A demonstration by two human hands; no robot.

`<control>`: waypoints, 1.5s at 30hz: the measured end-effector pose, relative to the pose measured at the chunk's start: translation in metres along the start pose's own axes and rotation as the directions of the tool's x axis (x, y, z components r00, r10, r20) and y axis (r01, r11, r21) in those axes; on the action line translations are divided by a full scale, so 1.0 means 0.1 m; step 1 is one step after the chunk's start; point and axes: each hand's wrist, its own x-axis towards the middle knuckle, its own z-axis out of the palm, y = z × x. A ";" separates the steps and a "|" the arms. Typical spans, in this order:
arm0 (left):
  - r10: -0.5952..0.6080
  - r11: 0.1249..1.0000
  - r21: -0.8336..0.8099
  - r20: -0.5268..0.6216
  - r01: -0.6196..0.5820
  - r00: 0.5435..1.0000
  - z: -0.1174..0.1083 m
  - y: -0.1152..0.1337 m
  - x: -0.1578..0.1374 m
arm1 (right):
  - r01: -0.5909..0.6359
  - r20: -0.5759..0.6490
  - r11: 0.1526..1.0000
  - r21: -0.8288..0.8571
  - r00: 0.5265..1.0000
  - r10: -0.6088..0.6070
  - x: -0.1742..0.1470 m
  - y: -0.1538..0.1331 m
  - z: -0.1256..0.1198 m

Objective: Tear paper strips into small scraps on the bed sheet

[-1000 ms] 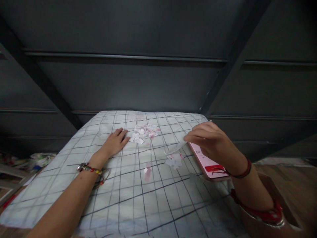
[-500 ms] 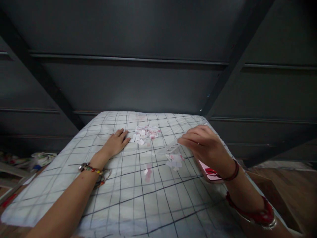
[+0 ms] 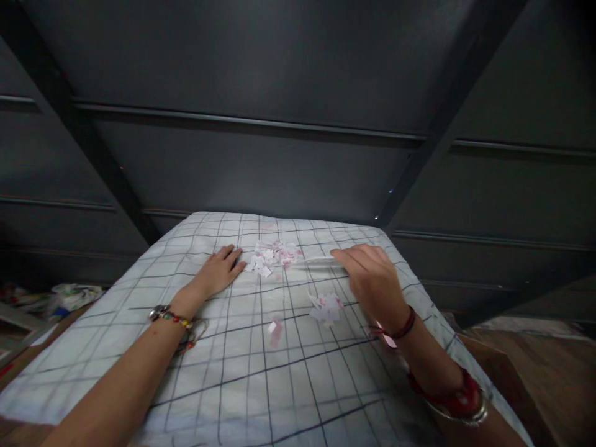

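Observation:
My left hand [image 3: 218, 272] lies flat, fingers spread, on the checked cloth [image 3: 298, 385], just left of a pile of white and pink paper scraps [image 3: 274, 256]. Pinched between the fingers and thumb of my right hand [image 3: 372, 273] is a thin pale sheet [image 3: 318, 259], seen nearly edge-on and reaching left to the pile's right edge. Below that sheet sits a smaller heap of paper scraps [image 3: 327, 307]. A single pinkish scrap [image 3: 275, 332] lies nearer me. Under my right wrist, a pink flat object [image 3: 388, 338] shows only in part.
Dark grey panels with metal ribs [image 3: 261, 167] rise behind the cloth's far edge. At the lower right, a cardboard box [image 3: 507, 372] stands on the wooden floor. Crumpled bags [image 3: 77, 297] lie at the left beyond the cloth.
My right hand has moved away from me with the pale sheet, which swung from above the small heap to the big pile's edge. My left hand stays put.

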 end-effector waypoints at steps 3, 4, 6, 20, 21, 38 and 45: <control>-0.013 1.000 0.001 0.002 0.013 1.000 0.00 -0.01 0.00 | 0.001 -0.006 1.000 -0.027 1.000 -0.001 -0.04 0.00 0.19; -0.013 1.000 0.002 0.000 0.013 1.000 0.00 -0.02 0.00 | 0.013 0.004 1.000 -0.017 1.000 -0.013 -0.04 -0.01 0.22; -0.008 1.000 0.005 0.001 0.008 1.000 -0.01 -0.03 0.00 | 0.035 0.029 0.999 0.014 0.999 -0.036 -0.04 -0.03 0.26; -0.002 1.000 0.002 -0.007 0.002 1.000 0.01 -0.02 0.00 | 0.074 0.031 0.995 0.065 0.997 -0.076 0.01 -0.14 0.27; -0.006 1.000 0.001 -0.003 0.006 1.000 0.01 -0.02 0.00 | 0.070 0.020 0.995 0.067 0.997 -0.071 0.02 -0.13 0.25; 0.002 1.000 0.000 -0.019 -0.002 1.000 0.04 -0.04 0.01 | 0.040 0.073 0.995 0.087 0.996 -0.047 0.01 -0.13 0.19; -0.006 1.000 -0.011 -0.006 0.006 1.000 0.02 -0.03 0.00 | 0.092 0.036 0.985 0.148 0.994 -0.099 0.03 -0.13 0.15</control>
